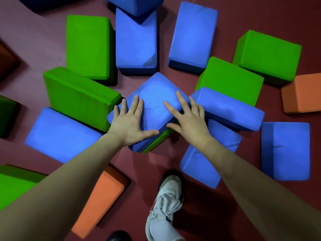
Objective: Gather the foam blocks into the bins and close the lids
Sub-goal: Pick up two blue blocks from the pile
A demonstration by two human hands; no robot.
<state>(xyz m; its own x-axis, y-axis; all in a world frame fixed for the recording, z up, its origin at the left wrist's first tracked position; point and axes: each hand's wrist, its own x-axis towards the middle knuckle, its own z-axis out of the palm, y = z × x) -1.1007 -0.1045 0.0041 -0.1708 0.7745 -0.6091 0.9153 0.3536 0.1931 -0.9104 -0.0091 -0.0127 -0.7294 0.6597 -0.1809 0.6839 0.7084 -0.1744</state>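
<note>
Blocks, foam, approx. 15 in view, scattered over dark red floor (260, 18); no bins or lids visible in frame. Item in hand: centre blue block (152, 103), mid-frame, lying turned like a diamond, long axis running lower left to upper right, perched atop a green block (157, 142) of which only a sliver shows at its lower edge. Left hand (129, 121) flat on the block's left portion, fingers spread, thumb out along the near edge; right hand (188, 119) flat on its right portion, fingers spread, outer ones over the right edge next to a second blue block (229, 108). Neither hand clamped: both open, palms down, w/ block directly beneath; both about equally near. Judgement: next move needs hands to slide to opposite sides & squeeze across the short axis, since top contact alone won't lift it. Materials: matte, slightly grainy foam, rounded edges, soft corners; centre block shows faint scuffs. Upper blue block (136, 42) has a worn grey corner. Others: green slab (78, 94) touching the centre block's left corner, orange block (102, 200) lower left, orange block at right edge (302, 93), more blue at right. Also: white laced shoe (166, 206) bottom centre. Likely light, compressible, easy to pinch.
</note>
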